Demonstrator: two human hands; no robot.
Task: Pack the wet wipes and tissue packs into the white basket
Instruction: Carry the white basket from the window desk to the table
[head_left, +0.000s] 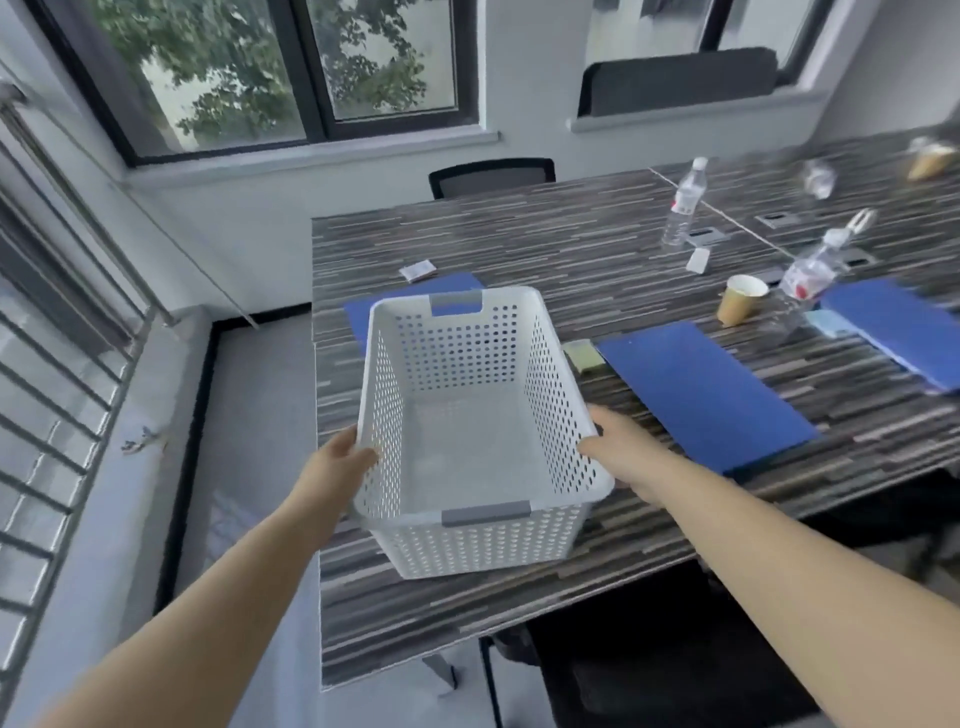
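Both forearms reached out from the bottom of the view toward the white basket (478, 431), which sat at the near left corner of the striped table (571, 249), partly over a blue folder (415, 296). The left hand (343, 462) gripped the left long rim, thumb hooked over the edge; the right hand (618, 447) held the right rim the same way, its fingers hidden behind the wall. The basket was empty and looked light, its perforated plastic walls stiff but likely a little springy at the rim. The long rims gave a fair two-handed hold; the grey handles at the two short ends would probably be steadier once it was loaded. A small white pack (417, 270) lay beyond the basket and a pale green pack (584, 356) just to its right, both soft-looking and easy to pinch by the middle.
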